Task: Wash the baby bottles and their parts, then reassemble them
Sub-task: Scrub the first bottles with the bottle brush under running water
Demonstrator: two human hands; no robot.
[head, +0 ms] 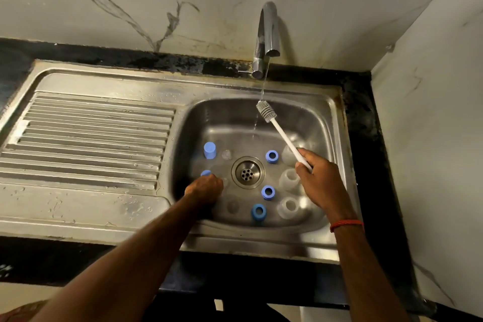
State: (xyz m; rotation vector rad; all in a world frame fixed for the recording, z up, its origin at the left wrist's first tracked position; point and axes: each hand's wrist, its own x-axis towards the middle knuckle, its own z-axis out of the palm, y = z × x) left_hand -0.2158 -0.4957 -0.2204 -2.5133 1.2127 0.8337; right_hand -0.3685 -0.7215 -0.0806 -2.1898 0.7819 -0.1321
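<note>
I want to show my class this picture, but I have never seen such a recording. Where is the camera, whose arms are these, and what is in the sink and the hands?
No machine here: a person wears a camera on the head, so you look down on their own arms. The right hand holds a bottle brush under the thin stream from the tap. The left hand reaches a blue cap in the sink; whether it grips it is unclear. Blue rings and clear bottles lie around the drain.
</note>
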